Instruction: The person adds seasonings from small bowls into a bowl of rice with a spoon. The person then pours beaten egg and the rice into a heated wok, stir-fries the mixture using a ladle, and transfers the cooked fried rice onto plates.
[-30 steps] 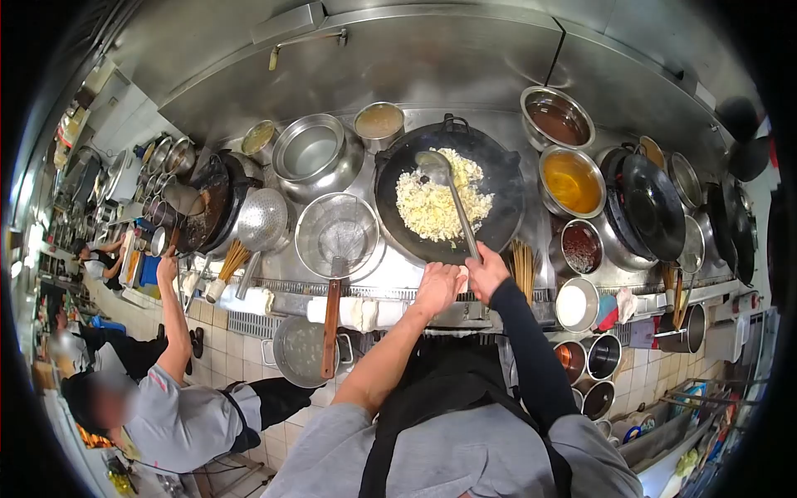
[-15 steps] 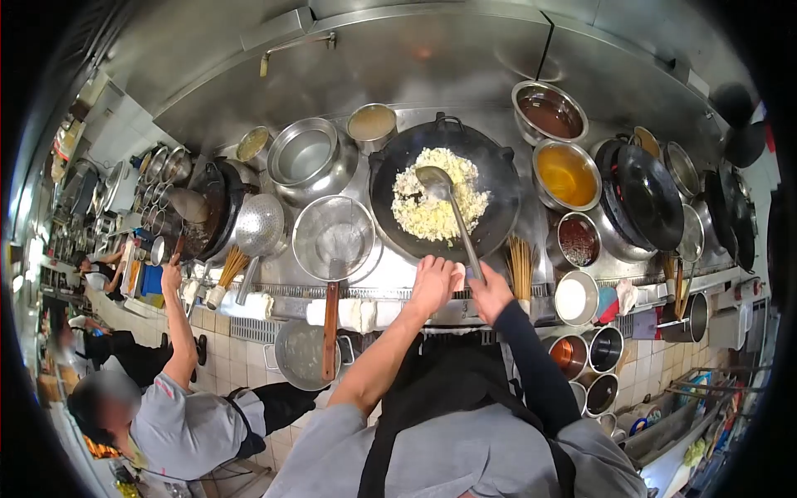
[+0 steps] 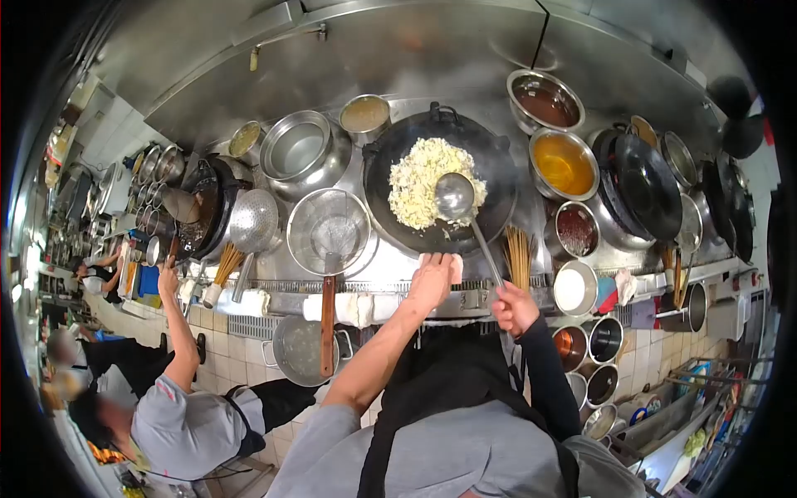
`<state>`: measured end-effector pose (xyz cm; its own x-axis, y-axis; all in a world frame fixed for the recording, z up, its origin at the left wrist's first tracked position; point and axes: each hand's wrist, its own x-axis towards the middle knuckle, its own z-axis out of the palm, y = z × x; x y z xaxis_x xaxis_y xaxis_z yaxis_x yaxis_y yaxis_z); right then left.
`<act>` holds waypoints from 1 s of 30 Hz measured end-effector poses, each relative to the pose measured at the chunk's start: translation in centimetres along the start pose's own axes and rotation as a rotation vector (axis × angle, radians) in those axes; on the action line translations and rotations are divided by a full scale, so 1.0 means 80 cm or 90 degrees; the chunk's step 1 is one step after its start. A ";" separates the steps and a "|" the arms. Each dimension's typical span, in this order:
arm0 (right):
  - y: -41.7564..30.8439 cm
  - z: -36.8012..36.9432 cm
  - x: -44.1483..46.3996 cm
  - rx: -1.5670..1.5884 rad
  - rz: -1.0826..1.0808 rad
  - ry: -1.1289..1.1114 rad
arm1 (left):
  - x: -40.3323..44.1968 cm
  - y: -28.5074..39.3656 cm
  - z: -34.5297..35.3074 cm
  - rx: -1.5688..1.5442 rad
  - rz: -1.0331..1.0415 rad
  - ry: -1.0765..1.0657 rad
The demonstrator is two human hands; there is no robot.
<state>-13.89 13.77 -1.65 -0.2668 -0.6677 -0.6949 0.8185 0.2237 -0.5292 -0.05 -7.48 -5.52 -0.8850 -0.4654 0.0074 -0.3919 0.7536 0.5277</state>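
Ladle, long-handled, steel (image 3: 454, 195): R hand (image 3: 516, 309) closed round handle; L hand (image 3: 430, 282) pinching pale folded cloth (image 3: 455, 267) at black metal wok (image 3: 501, 195), near rim. Crumbly yellow-white food (image 3: 422, 178) mid-wok. Best: brace rim, sweep low, press clumps w/ ladle back. Bench (image 3: 386, 264) steel, pots either side. Rm: tiled floor (image 3: 217, 361), co-worker (image 3: 187, 427) at L.

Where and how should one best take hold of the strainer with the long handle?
Best is probably the wooden handle, approached from the near side: it is long and straight and points towards the camera, while the mesh bowl lies at the far end.
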 end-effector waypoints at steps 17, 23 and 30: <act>-0.047 0.013 -0.123 -1.073 -0.299 0.091 | -0.003 0.016 -0.017 -0.036 -0.031 -0.017; -0.102 -0.042 -0.204 -0.801 -0.116 0.003 | -0.044 0.073 -0.094 -0.139 0.022 0.029; -0.043 -0.006 -0.079 -0.899 -0.343 0.167 | -0.142 0.039 0.044 -0.022 0.031 -0.067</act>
<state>-15.30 17.53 4.32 -0.5672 -0.7820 -0.2583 -0.4971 0.5752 -0.6496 7.89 1.75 -6.94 -0.9250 -0.3762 -0.0542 -0.3404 0.7566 0.5583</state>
